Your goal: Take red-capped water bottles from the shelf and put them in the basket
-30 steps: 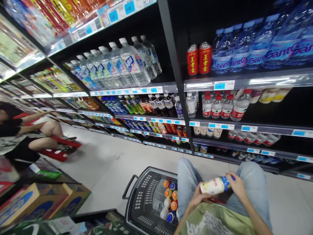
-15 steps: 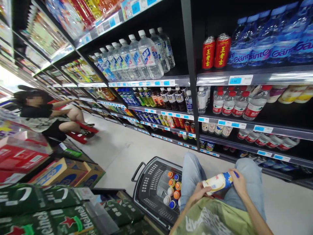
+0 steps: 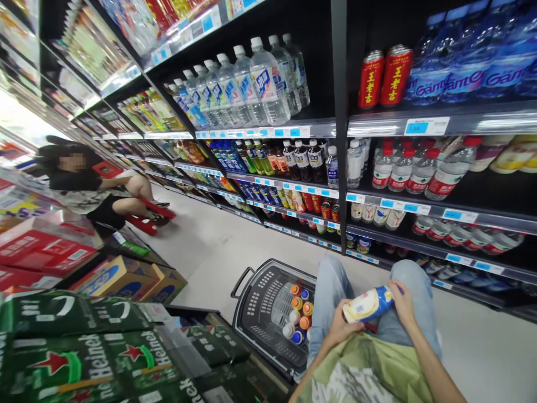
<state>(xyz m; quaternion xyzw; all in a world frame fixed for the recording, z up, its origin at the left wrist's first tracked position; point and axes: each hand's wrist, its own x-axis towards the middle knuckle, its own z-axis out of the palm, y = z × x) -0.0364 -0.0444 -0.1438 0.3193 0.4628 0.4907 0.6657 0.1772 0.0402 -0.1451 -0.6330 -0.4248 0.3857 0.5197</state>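
A white and blue bottle [image 3: 368, 305] lies tilted on its side above my lap, held between both hands. My left hand [image 3: 343, 326] is closed around its pale bottom end. At the blue cap end, my right hand [image 3: 403, 305] has its fingers wrapped over the top, partly hiding the cap. Left of my knees, a black shopping basket [image 3: 251, 330] stands on the floor. Several bottles [image 3: 296, 303] with orange, blue and white caps stand upright inside it.
Drink shelves [image 3: 419, 126] rise in front, stocked with water bottles and red cans [image 3: 371, 78]. Green beer cartons [image 3: 96, 364] are stacked at the lower left, with brown boxes [image 3: 121, 277] behind. Farther left, a person [image 3: 84, 184] sits low in the aisle.
The view has shifted slightly, moving the shelves rightward. Both hands still hold the bottle, which has turned a little, showing a different side of its label.
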